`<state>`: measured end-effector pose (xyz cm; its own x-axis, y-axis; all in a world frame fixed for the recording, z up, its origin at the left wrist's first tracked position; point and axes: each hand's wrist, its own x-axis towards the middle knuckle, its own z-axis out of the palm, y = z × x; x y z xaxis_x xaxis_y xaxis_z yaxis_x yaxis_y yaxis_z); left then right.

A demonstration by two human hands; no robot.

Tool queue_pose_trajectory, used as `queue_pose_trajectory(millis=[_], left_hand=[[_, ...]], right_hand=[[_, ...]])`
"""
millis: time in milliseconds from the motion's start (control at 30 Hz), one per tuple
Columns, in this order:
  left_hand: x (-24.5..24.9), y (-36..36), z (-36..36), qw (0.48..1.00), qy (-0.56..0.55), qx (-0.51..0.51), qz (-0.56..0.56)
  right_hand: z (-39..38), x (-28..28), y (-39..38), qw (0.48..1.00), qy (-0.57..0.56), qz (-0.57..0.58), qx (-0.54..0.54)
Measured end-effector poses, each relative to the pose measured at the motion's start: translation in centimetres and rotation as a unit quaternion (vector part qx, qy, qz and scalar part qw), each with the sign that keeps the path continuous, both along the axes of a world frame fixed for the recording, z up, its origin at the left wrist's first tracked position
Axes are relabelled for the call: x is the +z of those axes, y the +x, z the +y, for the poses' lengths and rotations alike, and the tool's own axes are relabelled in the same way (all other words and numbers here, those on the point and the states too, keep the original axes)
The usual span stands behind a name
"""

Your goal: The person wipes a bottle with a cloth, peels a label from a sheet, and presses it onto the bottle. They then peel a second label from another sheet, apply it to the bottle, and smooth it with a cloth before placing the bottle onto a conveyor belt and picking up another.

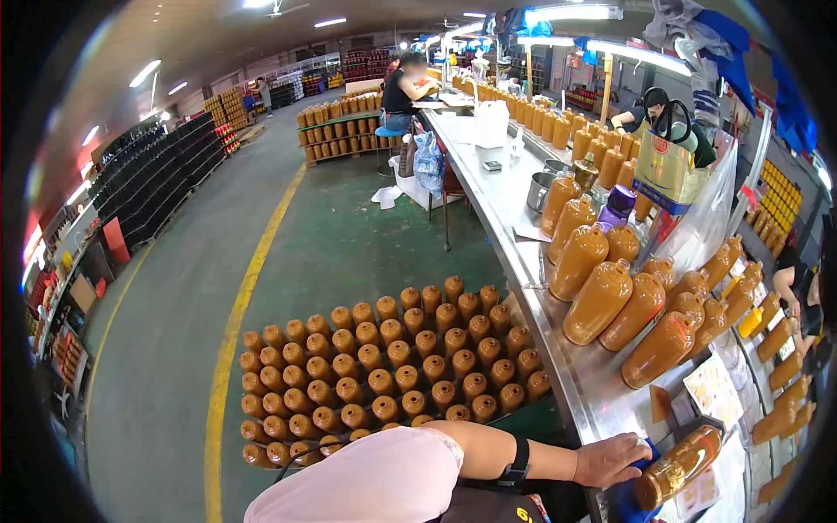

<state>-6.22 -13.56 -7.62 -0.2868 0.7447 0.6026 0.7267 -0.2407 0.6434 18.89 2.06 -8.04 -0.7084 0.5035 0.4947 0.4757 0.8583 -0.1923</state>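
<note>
My left hand (615, 459) reaches over the bench edge from a pale pink sleeve (366, 475), with a black strap (518, 460) round the forearm. Its fingers are curled against a blue item (647, 451), possibly a cloth or pad; what they hold is hidden. Just beyond the fingertips, a glossy brown bottle (680, 466) with markings on its side lies tilted, its neck end by a dark grey holder (697, 427). Printed sheets (713, 390) lie close by. My right hand is out of view.
Brown bottles (597, 301) stand along the metal bench (488, 179), beside a metal mug (540, 190) and a carton (667, 166). Rows of brown bottles (384, 382) fill the floor at left. A person (403, 91) sits farther up; another person's arm (785, 283) shows at right.
</note>
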Motion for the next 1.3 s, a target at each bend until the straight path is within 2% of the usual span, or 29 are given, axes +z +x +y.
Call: queue_pose_trajectory(millis=[200,533,1300], left_hand=[[-0.1,0.1,0.1,1.000,-0.028,-0.003,-0.004],[0.2,-0.1,-0.2,0.998,-0.064,-0.022,-0.017],[-0.1,0.1,-0.1,1.000,0.002,-0.006,0.001]], right_hand=[[0.7,-0.6,0.1,0.999,0.012,0.036,0.025],[-0.1,0.5,-0.3,1.000,-0.009,0.005,0.012],[-0.6,1.3,-0.7,1.000,-0.016,-0.009,0.024]])
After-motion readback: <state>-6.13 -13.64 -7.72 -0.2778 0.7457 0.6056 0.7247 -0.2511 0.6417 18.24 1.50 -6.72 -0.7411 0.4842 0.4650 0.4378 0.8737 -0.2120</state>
